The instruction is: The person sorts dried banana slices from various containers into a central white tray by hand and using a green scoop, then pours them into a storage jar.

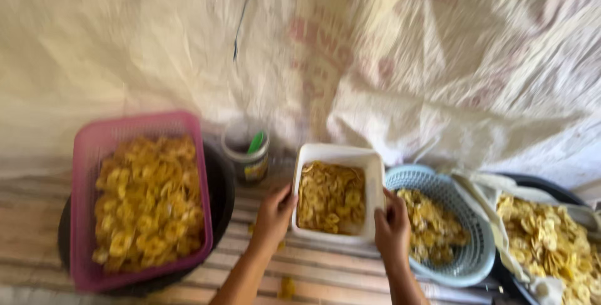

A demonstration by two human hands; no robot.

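A rectangular white plastic tub (339,155) filled with yellow fried banana-like chips sits at the centre of the view on a striped woven mat (325,267). The left hand (274,210) grips the tub's left wall near its bottom corner, fingers curled over the rim. The right hand (392,225) clasps the tub's right wall near the opposite corner, so the two hands are apart with the tub between them.

At about nine o'clock from the tub stands a pink rectangular plastic basket (84,155) heaped with more yellow chips, resting on a round black basin (220,186). At eleven o'clock, just beside the tub's far left corner, is a small round dark container (244,161) with a green utensil handle (255,142) sticking out of it. At three o'clock, just beside the right hand, lies a round pale blue slotted plastic basket (466,261) holding chips. Farther along at three o'clock, a white cloth-lined dark tray (544,185) carries another pile of chips. A pale printed sackcloth sheet (407,61) fills the background at twelve o'clock.
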